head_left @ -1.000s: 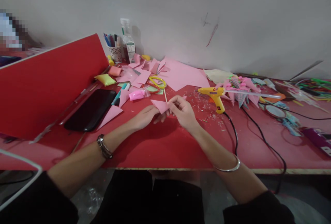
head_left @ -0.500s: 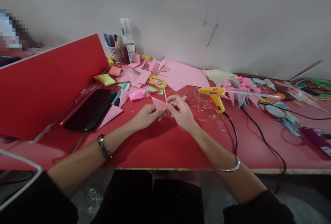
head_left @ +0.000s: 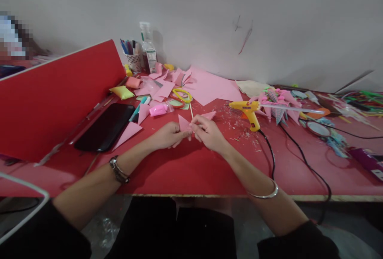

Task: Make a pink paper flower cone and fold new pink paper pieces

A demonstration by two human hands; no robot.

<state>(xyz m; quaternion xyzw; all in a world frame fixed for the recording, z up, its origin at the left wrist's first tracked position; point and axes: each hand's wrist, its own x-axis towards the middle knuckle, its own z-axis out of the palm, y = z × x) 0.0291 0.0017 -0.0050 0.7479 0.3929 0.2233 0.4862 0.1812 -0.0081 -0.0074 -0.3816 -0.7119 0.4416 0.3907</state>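
A small pink paper piece (head_left: 183, 123) is pinched between my two hands above the red table. My left hand (head_left: 170, 135) closes on its lower left side, thumb on top. The fingers of my right hand (head_left: 206, 129) are closed at its right edge, close to my left fingertips. Just behind my right hand a thin pale stick (head_left: 191, 111) rests on the table, its near end hidden by the fingers. Beyond the same hand lies another pink paper piece (head_left: 209, 115), partly covered. Exactly how the held paper is folded is too small to make out.
A yellow glue gun (head_left: 249, 111) with a black cord lies to the right. On the left are a black phone (head_left: 104, 127) and a leaning red board (head_left: 60, 99). Pink sheets (head_left: 212, 85), scissors (head_left: 182, 95), a bottle (head_left: 149, 50) and a pen cup (head_left: 133, 61) stand behind.
The held paper has turned more upright, and less of it shows. My right hand has shifted slightly down and left, uncovering more of the paper piece behind it.
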